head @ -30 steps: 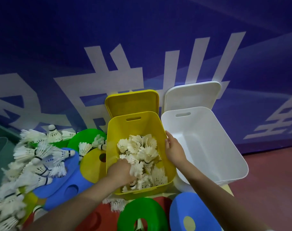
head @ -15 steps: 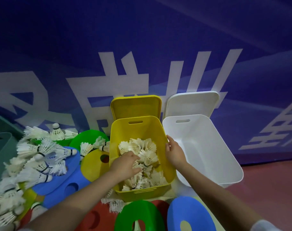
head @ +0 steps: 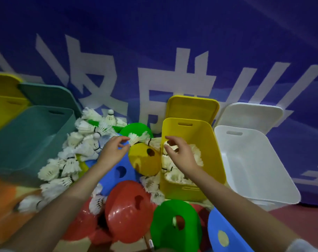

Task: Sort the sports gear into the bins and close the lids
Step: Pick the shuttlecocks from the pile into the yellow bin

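An open yellow bin (head: 200, 140) holds several white shuttlecocks (head: 194, 157), its lid (head: 192, 108) leaning on the wall behind. A loose pile of shuttlecocks (head: 76, 157) lies to its left over flat coloured disc cones. My left hand (head: 112, 153) is left of the bin, thumb and forefinger pinching the feather skirt of a shuttlecock (head: 136, 138) that lies on a green disc (head: 136, 128). My right hand (head: 181, 155) hovers over the bin's left rim, fingers curled round a small white shuttlecock (head: 170, 144).
An empty white bin (head: 254, 160) with its lid (head: 251, 115) propped up stands right of the yellow one. A teal bin (head: 27, 139) and another yellow bin (head: 2, 110) stand at the left. Yellow (head: 145, 162), red (head: 127, 210), green (head: 174, 224) and blue (head: 225, 235) discs lie in front.
My left hand has come out of the yellow bin and moved left to the pile. My right hand has left the bin's right rim and crossed to its left rim. The view has swung left.
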A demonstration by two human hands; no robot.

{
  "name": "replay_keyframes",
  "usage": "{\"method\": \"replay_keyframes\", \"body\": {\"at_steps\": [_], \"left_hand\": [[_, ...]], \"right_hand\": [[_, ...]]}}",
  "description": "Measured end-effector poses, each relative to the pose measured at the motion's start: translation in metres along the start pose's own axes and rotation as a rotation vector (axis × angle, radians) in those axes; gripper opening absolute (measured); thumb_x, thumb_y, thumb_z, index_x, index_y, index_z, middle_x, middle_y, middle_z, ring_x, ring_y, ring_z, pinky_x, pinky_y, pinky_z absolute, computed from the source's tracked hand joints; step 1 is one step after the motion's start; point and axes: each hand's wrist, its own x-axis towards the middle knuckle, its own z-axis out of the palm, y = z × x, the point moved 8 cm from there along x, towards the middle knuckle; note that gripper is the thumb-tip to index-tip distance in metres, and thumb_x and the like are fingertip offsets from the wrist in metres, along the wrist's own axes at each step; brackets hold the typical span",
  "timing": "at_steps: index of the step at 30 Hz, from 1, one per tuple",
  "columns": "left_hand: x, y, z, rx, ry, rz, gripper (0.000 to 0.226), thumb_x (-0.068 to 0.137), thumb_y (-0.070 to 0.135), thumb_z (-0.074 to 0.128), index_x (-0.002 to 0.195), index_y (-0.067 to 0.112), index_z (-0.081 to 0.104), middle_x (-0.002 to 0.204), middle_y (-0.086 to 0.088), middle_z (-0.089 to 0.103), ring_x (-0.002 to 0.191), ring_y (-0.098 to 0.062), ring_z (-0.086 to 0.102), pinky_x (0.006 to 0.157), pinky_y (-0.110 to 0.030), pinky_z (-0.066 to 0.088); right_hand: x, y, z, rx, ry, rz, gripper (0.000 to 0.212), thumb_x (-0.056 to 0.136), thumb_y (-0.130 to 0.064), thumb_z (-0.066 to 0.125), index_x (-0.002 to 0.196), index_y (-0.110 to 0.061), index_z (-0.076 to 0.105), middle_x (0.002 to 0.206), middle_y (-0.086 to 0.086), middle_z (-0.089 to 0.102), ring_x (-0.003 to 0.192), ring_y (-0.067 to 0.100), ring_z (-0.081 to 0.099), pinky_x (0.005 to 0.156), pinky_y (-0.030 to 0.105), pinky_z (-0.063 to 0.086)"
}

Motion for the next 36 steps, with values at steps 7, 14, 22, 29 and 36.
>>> {"method": "replay_keyframes", "body": {"at_steps": [7, 14, 22, 29, 36], "left_hand": [[-0.021, -0.082, -0.088, 0.135, 0.106, -0.115, 0.031, 0.086, 0.016, 0.065, 0.117, 0.018, 0.063, 0.113, -0.005, 0.056, 0.103, -0.020, 0.057, 0.086, -0.032, 0.046], [0.016, -0.127, -0.138, 0.133, 0.093, -0.182, 0.040, 0.087, 0.024, 0.066, 0.126, 0.019, 0.057, 0.121, -0.005, 0.055, 0.107, -0.020, 0.057, 0.085, -0.027, 0.045], [0.094, -0.105, -0.088, 0.225, -0.170, 0.031, 0.059, 0.091, 0.026, 0.057, 0.146, 0.026, 0.033, 0.139, -0.002, 0.043, 0.117, -0.015, 0.049, 0.095, -0.025, 0.040], [0.133, -0.123, -0.041, 0.345, -0.291, 0.133, 0.067, 0.088, 0.033, 0.062, 0.147, 0.028, 0.031, 0.150, -0.002, 0.027, 0.135, -0.023, 0.032, 0.109, -0.036, 0.034], [0.128, -0.122, -0.046, 0.182, -0.226, 0.187, 0.064, 0.086, 0.019, 0.059, 0.145, 0.020, 0.035, 0.151, -0.002, 0.026, 0.135, -0.020, 0.033, 0.109, -0.030, 0.033]], "right_hand": [[0.033, -0.042, 0.125, -0.002, -0.185, 0.053, 0.034, 0.091, -0.021, 0.059, 0.125, -0.014, 0.058, 0.114, 0.006, 0.062, 0.104, 0.017, 0.057, 0.090, 0.030, 0.047], [0.092, -0.048, 0.218, -0.241, -0.414, 0.152, 0.058, 0.092, -0.022, 0.059, 0.144, -0.006, 0.037, 0.146, 0.014, 0.041, 0.132, 0.031, 0.040, 0.106, 0.041, 0.036], [0.118, -0.018, 0.261, -0.342, -0.515, 0.235, 0.059, 0.084, -0.037, 0.067, 0.137, -0.020, 0.047, 0.132, 0.006, 0.057, 0.118, 0.028, 0.053, 0.091, 0.040, 0.049], [0.112, 0.006, 0.253, -0.303, -0.393, 0.398, 0.070, 0.086, -0.049, 0.063, 0.141, -0.012, 0.043, 0.142, 0.008, 0.049, 0.128, 0.025, 0.046, 0.104, 0.034, 0.038], [0.107, 0.004, 0.226, -0.285, -0.230, 0.493, 0.069, 0.091, -0.055, 0.051, 0.143, -0.012, 0.038, 0.143, 0.009, 0.046, 0.123, 0.024, 0.050, 0.097, 0.033, 0.041]]}}
